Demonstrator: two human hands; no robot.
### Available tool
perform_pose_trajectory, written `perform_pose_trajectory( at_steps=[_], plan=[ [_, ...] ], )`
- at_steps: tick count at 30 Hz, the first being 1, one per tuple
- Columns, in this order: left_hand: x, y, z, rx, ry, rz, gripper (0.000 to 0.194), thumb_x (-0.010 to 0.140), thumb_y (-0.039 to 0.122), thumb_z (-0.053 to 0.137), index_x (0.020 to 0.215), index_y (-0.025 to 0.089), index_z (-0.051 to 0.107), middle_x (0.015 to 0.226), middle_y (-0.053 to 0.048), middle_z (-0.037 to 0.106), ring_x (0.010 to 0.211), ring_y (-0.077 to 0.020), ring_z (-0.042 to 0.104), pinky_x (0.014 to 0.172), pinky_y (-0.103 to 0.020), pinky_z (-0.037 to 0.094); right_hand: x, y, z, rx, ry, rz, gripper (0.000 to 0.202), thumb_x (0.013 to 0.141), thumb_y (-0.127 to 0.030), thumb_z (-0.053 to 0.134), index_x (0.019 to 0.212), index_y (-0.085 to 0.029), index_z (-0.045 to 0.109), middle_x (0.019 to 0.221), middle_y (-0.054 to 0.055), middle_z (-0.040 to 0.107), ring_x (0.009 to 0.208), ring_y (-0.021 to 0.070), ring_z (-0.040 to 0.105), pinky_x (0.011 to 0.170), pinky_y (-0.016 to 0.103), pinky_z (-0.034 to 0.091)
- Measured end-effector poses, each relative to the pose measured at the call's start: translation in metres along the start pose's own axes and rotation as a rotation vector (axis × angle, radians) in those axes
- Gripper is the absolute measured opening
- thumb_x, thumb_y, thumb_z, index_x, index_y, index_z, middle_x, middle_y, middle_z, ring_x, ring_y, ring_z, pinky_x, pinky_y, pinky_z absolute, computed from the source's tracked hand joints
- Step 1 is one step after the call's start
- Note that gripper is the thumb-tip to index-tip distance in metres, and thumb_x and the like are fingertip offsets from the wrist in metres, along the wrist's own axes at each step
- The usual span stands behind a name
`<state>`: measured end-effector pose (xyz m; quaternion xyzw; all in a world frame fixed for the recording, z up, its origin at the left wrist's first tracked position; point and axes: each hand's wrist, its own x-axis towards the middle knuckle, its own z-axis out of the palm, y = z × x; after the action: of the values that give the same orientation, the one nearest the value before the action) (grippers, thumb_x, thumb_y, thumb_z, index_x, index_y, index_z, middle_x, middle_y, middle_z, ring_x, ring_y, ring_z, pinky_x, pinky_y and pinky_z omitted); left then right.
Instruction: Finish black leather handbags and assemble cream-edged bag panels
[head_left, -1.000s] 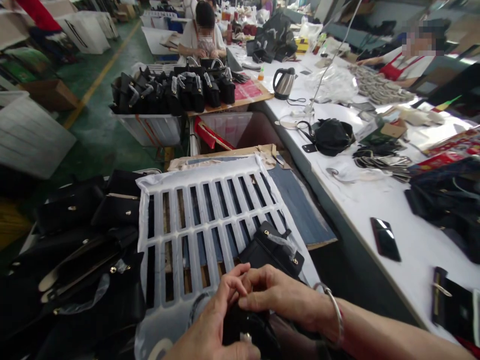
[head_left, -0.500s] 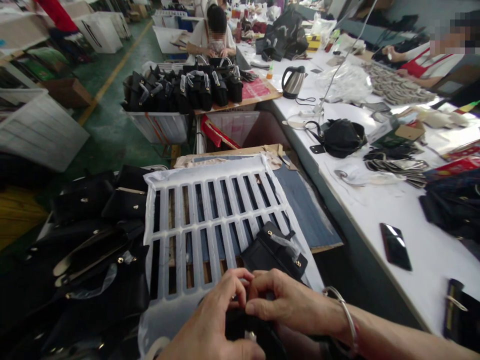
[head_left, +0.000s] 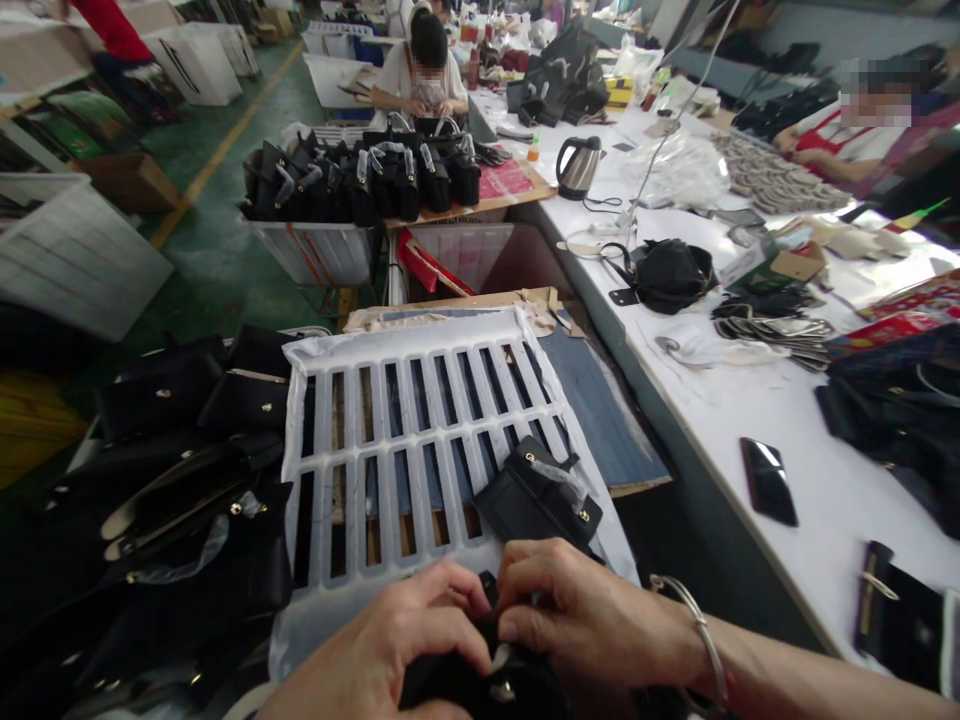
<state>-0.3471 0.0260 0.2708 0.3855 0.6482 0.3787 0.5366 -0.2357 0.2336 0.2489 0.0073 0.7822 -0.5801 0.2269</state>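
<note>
A black bag with a small shiny metal fitting is at the bottom centre, mostly covered by my hands. My left hand curls over its left side, fingertips closed on its upper edge. Opposite, my right hand pinches the same edge, thumb and fingers bent together; a bracelet circles that wrist. The exact part between the fingertips is hidden. Just beyond my hands, another black bag with a plastic-wrapped handle lies on a white slatted plastic rack.
Black bags are piled on the left. On the right, a white table carries a phone, a black pouch and a kettle. A bin of bags stands ahead. Co-workers sit at the back and far right.
My left hand has shifted left and its fingers have spread a little along the bag. More of the bag shows between my hands. The view has turned slightly right.
</note>
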Motion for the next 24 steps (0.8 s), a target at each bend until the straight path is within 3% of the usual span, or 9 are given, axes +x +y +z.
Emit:
perform_pose_trajectory(
  at_steps=[8,11,12,14,16,19,24],
  plan=[
    [-0.011,0.008,0.010,0.094,0.013,0.090,0.029,0.074,0.010,0.072,0.100,0.023,0.075,0.121,-0.004,0.063,0.111,-0.0203,0.061,0.100,-0.024,0.044,-0.014,-0.010,0.005,-0.066,-0.024,-0.014,0.013,0.084,-0.016,0.060,0.086,-0.015,0.073,0.085,0.002,0.062,0.078,0.0124,0.059,0.071,0.021,0.044],
    [-0.007,0.009,0.017,0.080,0.047,0.090,0.009,0.082,0.020,0.066,0.086,0.020,0.074,0.110,-0.004,0.066,0.100,-0.0177,0.064,0.091,-0.022,0.046,-0.018,-0.014,0.009,-0.084,-0.008,-0.015,0.013,0.083,-0.014,0.059,0.083,-0.015,0.072,0.085,0.002,0.062,0.078,0.0123,0.059,0.070,0.020,0.044],
    [-0.005,0.008,0.020,0.073,0.079,0.083,0.013,0.086,0.023,0.062,0.081,0.019,0.073,0.103,-0.004,0.067,0.093,-0.0164,0.064,0.086,-0.022,0.047,-0.019,-0.015,0.010,-0.089,-0.002,-0.016,0.012,0.082,-0.014,0.058,0.081,-0.014,0.071,0.084,0.002,0.061,0.076,0.0119,0.058,0.068,0.020,0.044],
    [-0.001,0.006,0.027,0.067,0.158,0.003,0.027,0.091,0.030,0.054,0.073,0.017,0.069,0.084,-0.002,0.067,0.078,-0.0142,0.062,0.074,-0.023,0.045,-0.021,-0.016,0.014,-0.094,0.014,-0.025,0.011,0.081,-0.012,0.058,0.077,-0.014,0.068,0.082,0.001,0.060,0.074,0.0109,0.056,0.067,0.018,0.043],
    [0.004,0.002,0.032,0.050,0.218,-0.138,0.024,0.089,0.033,0.056,0.074,0.018,0.067,0.072,0.000,0.066,0.071,-0.0138,0.059,0.065,-0.023,0.042,-0.023,-0.016,0.017,-0.101,0.033,-0.040,0.011,0.080,-0.010,0.058,0.074,-0.014,0.066,0.080,0.001,0.058,0.072,0.0099,0.055,0.066,0.017,0.042],
    [0.008,-0.004,0.036,0.018,0.216,-0.249,0.011,0.078,0.030,0.068,0.079,0.019,0.070,0.076,0.001,0.068,0.072,-0.0144,0.059,0.060,-0.022,0.040,-0.026,-0.015,0.022,-0.116,0.051,-0.040,0.010,0.078,-0.007,0.058,0.074,-0.013,0.066,0.080,0.001,0.058,0.070,0.0093,0.054,0.064,0.017,0.041],
    [0.010,-0.006,0.036,-0.116,0.139,-0.266,0.015,0.073,0.024,0.068,0.086,0.018,0.073,0.079,0.001,0.069,0.066,-0.0128,0.058,0.059,-0.022,0.041,-0.032,-0.014,0.030,-0.103,0.100,-0.004,0.012,0.081,-0.008,0.056,0.076,-0.013,0.065,0.084,0.003,0.061,0.072,0.0101,0.056,0.064,0.018,0.041]
  ],
)
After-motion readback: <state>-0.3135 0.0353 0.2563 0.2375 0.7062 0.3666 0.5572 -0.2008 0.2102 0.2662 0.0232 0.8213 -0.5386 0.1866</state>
